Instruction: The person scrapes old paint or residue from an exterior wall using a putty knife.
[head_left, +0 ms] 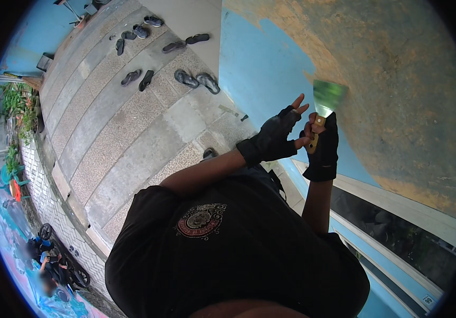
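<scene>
Against the wall (397, 79), right grip (322, 146) around a half-hidden scraper (326, 103), left grip (277, 137) spread.

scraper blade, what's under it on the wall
The scraper blade lies against the wall at the edge where blue paint gives way to bare brownish surface. The patch directly beneath the blade is covered. The right hand grips the wooden handle; the left hand touches it.

A small white sign (428, 300) (lower right) on the blue wall (249, 69).
</scene>
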{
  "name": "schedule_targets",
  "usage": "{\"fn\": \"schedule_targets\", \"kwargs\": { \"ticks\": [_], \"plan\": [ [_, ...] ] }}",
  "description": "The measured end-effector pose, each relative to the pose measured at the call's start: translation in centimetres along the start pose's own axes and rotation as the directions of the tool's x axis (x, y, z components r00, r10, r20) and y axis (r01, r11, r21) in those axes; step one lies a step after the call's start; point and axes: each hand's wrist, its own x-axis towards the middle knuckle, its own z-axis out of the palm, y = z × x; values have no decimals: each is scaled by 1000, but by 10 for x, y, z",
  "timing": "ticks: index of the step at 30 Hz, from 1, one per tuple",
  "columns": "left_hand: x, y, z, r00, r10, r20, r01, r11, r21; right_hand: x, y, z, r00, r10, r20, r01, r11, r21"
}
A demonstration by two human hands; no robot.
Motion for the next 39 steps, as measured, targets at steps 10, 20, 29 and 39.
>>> {"fn": "schedule_targets", "kwargs": {
  "ticks": [10, 20, 29, 39],
  "plan": [
    [34, -12, 43, 998, 1, -61, 1, 1000, 20, 15, -13, -16, 980, 171, 104, -156, 978, -138],
    [80, -12, 73, 966, -64, -249, 102, 985, 141, 31, 7, -53, 992, 115, 57, -95, 956, -276],
    [88, -6, 70, 954, -48, -296, 107, 977, 185, 31, 4, -44, 976, 204, -74, -211, 972, -106],
    [74, -26, 62, 955, 71, -289, -42, 993, 106, 20, 22, -45, 975, 41, -219, -162, 805, -571]
  ]
}}
